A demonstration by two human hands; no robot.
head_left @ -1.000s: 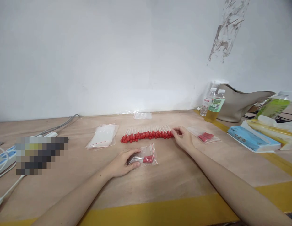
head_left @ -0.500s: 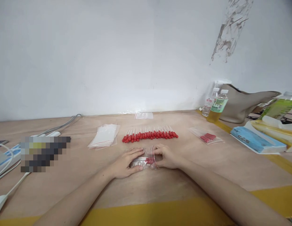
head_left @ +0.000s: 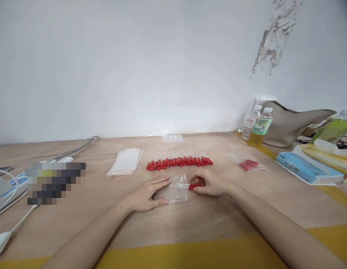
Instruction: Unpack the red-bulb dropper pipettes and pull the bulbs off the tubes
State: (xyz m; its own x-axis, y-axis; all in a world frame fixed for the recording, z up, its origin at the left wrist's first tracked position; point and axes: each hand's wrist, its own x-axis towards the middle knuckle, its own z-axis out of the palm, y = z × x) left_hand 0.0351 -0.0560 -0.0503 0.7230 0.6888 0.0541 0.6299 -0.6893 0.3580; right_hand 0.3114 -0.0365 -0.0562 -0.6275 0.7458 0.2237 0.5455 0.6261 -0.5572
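Tubes (head_left: 193, 186) pinched by red ends in right fingers (head_left: 203, 173), shafts crossing the mouth of the bag (head_left: 176, 195) just leftward; left fingers (head_left: 161, 183) spread at its opposite end — best with mouth wide, shafts level!

The place looks like a makeshift workshop: a plain wooden bench (head_left: 190, 224) edged with yellow tape (head_left: 173, 257), a peeling white wall (head_left: 134, 74), red-ended tubes (head_left: 179, 161) in a row, stacked clear bags (head_left: 125, 162), drink bottles (head_left: 261, 127).
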